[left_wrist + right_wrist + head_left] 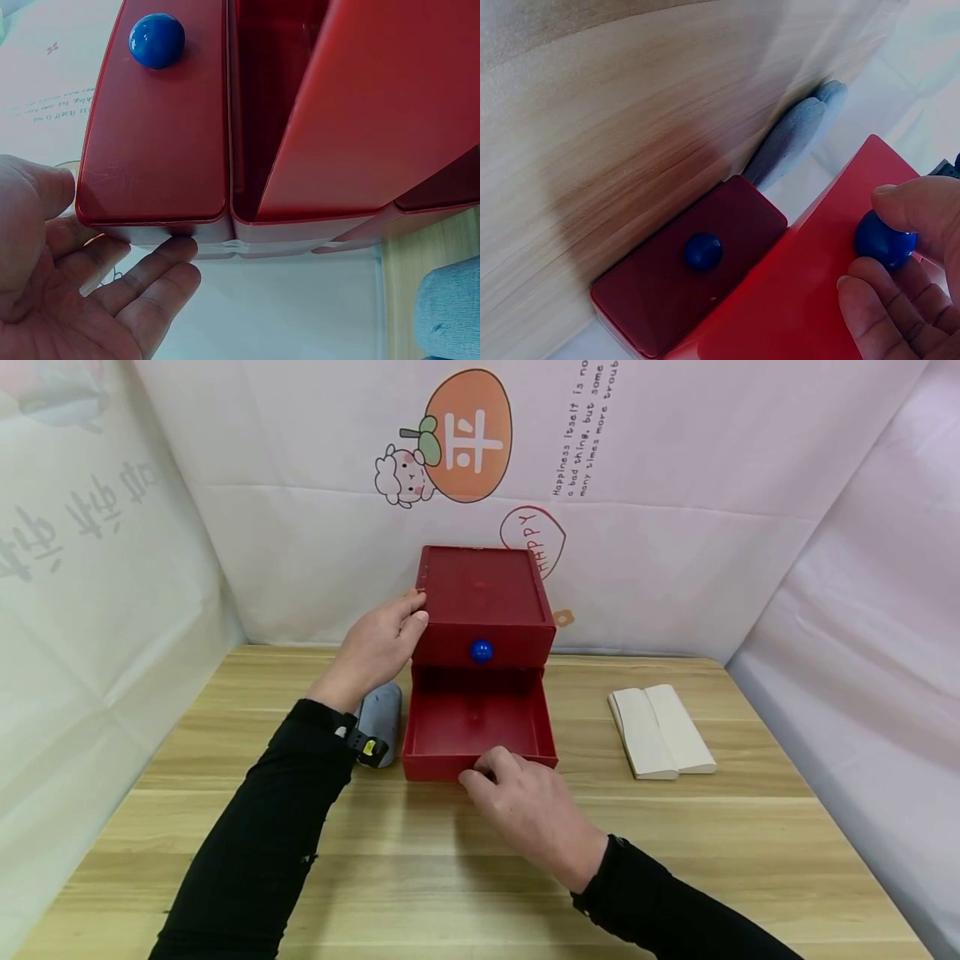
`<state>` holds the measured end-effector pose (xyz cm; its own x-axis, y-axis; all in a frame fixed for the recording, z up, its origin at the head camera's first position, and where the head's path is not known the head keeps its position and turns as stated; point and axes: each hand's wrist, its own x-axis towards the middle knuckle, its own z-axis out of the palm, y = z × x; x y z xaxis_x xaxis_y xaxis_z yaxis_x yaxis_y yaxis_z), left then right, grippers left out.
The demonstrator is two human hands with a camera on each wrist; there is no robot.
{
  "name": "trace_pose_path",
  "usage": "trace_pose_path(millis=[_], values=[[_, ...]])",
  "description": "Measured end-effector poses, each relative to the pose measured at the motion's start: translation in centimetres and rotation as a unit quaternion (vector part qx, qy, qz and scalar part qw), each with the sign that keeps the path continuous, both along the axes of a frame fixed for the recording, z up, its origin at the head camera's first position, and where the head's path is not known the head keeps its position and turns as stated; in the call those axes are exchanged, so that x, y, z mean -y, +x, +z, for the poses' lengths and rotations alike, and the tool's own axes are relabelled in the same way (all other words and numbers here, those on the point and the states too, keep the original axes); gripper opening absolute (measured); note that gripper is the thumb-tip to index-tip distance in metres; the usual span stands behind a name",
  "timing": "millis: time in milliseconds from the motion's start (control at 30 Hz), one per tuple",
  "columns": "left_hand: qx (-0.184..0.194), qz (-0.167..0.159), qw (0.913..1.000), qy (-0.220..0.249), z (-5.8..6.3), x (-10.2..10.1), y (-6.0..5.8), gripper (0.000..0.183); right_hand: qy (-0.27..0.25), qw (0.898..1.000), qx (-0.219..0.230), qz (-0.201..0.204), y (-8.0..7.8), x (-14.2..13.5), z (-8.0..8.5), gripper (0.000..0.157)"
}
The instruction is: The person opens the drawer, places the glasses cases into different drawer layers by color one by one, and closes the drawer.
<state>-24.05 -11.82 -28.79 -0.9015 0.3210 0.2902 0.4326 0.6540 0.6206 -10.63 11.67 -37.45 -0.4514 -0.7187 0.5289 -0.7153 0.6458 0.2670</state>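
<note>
A red drawer cabinet (480, 585) stands against the back of the table. Its top drawer, with a blue knob (482, 651), is closed. The drawer below (450, 727) is pulled out, and its inside looks bare. My right hand (532, 810) pinches that drawer's blue knob (885, 241) between thumb and fingers. Lower down, a closed drawer (649, 300) with another blue knob shows in the right wrist view. My left hand (377, 643) rests on the cabinet's left side, fingers extended; in the left wrist view its fingertips (180, 251) touch the side wall.
A grey-blue rounded object (381, 722) lies left of the cabinet, partly behind my left wrist. To the right is a cream folded item (663, 735), either cloth or an open book. White printed sheets (315, 552) hang behind and beside the wooden table (420, 877).
</note>
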Motion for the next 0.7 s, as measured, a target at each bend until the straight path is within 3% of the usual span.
trace_pose_path(millis=[700], values=[[0.005,0.002,1.0,0.002,-0.18,-0.01,-0.05,0.061,-0.006,1.0,0.004,0.004,0.36,-0.01,-0.18,0.025]])
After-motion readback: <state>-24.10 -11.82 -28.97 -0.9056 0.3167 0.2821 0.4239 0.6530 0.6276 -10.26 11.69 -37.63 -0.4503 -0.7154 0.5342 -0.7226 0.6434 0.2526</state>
